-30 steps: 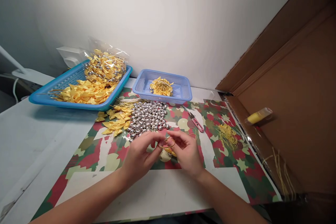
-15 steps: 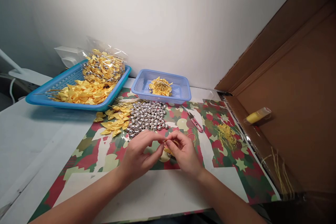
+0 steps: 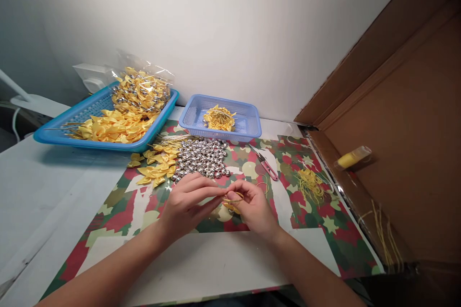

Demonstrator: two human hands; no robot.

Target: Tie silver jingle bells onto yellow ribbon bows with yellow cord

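Camouflage-print mat [image 3: 118, 206], both hands pinching yellow cord [image 3: 233, 198], no legible writing

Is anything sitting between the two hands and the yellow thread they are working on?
Nothing visible. The left hand and right hand both already pinch the thread at their fingertips, above the patterned mat. The silver bells lie farther back, apart from the hands.

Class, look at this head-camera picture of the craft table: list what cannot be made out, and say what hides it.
1. Whatever the left hand and right hand pinch besides the gold thread loop: head view, fingers cover it.
2. The bagged contents in the big blue tray: glare on the plastic.
3. Single silver beads: too small to tell their shape.
4. The person's elbows: cut off by the bottom edge.
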